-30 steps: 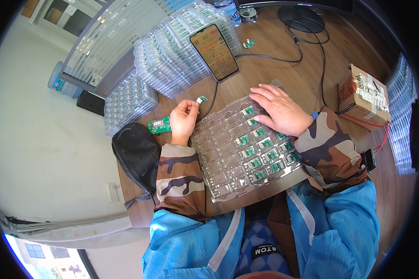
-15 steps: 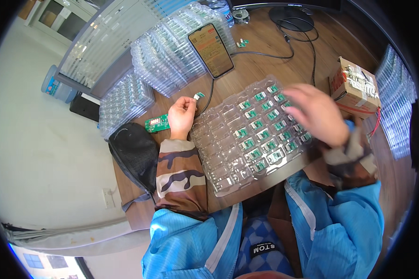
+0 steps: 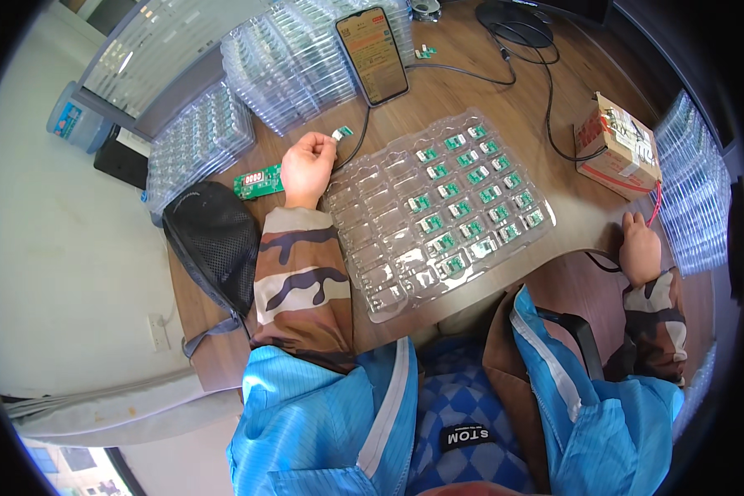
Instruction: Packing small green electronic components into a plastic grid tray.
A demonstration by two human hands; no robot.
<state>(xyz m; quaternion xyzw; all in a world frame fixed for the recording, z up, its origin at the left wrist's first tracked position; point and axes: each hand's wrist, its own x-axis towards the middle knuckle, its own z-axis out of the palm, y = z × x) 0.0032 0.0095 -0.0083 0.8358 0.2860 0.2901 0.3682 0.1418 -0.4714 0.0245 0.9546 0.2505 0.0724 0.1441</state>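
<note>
1. Small circuit board (image 3: 344, 132) sits at the fingertips of the left hand (image 3: 307, 169), just past the far left part of the clear tray (image 3: 386, 177); thumb and forefinger pinch it by one end, likely to keep its face untouched
2. The right hand (image 3: 640, 252) is well apart, at the right side of the wooden table (image 3: 463, 78) near red wires (image 3: 657, 202); its fingers are drawn together, but from where I stand I cannot tell whether they grip anything
3. The tray lies flat before the person, green boards (image 3: 447, 190) in its right-hand pockets, presumably so they don't knock together
4. A phone (image 3: 372, 58) stands tilted before stacked trays (image 3: 281, 66), screen toward the person (handy for a glance, I suppose)
5. On the wood grain, a black mesh pouch (image 3: 211, 248) lies left, a carton (image 3: 616, 153) right
6. A pale wall (image 3: 74, 273) with a socket (image 3: 159, 331) rises at left
</note>
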